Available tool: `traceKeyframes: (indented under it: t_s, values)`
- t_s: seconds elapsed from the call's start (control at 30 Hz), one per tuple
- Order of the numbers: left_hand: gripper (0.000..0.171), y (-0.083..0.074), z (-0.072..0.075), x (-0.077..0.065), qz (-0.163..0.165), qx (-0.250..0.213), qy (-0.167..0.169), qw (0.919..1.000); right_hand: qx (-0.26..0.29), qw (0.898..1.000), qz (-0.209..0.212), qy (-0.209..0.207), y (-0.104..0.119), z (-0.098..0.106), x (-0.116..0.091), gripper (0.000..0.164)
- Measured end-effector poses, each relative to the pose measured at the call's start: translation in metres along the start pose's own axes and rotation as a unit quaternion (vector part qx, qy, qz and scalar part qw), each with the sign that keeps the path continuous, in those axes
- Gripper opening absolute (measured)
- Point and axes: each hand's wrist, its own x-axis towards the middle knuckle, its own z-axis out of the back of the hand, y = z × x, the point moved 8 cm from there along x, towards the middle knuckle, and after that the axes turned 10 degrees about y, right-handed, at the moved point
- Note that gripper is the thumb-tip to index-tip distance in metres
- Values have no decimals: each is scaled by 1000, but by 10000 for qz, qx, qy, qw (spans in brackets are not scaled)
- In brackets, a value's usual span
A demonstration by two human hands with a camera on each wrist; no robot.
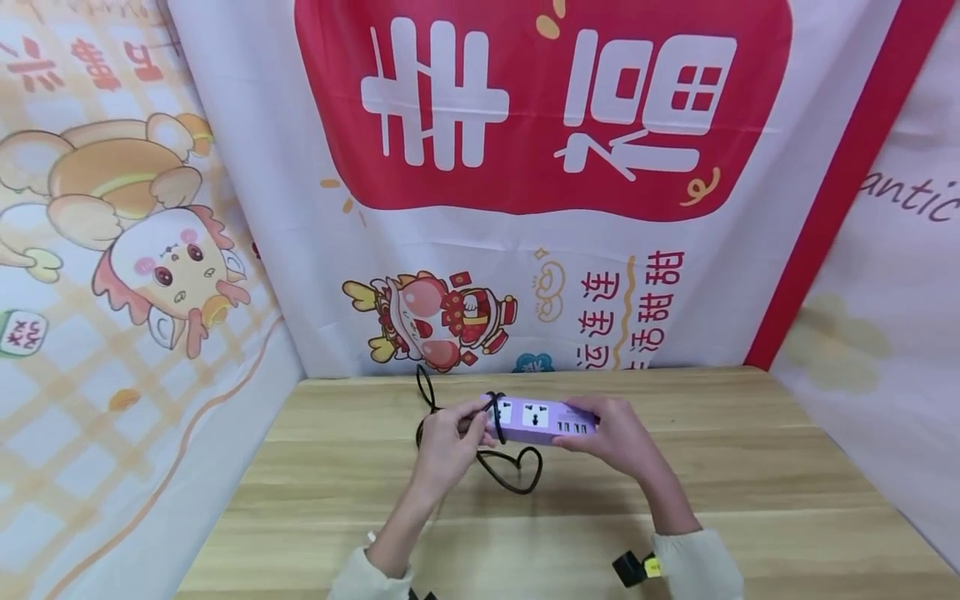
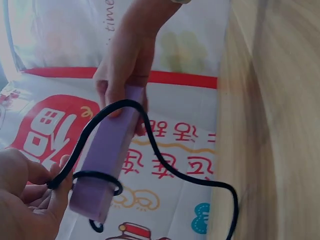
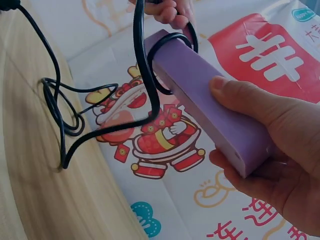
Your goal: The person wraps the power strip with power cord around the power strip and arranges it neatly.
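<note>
A purple power strip (image 1: pixel 551 423) with white sockets and several USB ports is held above the table. My right hand (image 1: pixel 617 429) grips its right end, thumb on one face and fingers beneath, as the right wrist view shows. Around the strip's left end loops its black cord (image 2: pixel 100 176). Between thumb and fingers my left hand (image 2: pixel 35 192) pinches the cord beside that end. More of the cord (image 3: pixel 60 107) hangs down and lies in loose coils on the table.
The wooden table (image 1: pixel 337 500) meets a printed cloth backdrop (image 1: pixel 450 233) at its far edge. Cloth walls stand at left and right. A small black and yellow object (image 1: pixel 633 568) is near my right sleeve.
</note>
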Motion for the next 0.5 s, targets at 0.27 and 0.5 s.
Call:
traceKeyframes:
  t_s: [0.27, 0.5]
  values:
    - [32, 1, -12, -5, -433, -189, -266, 9985, 109, 9994, -211, -245, -4, -1, 1, 64]
    - [29, 16, -19, 1, -81, -1462, -249, 9889, 390, 9974, -288, -524, -10, 6, 1, 66]
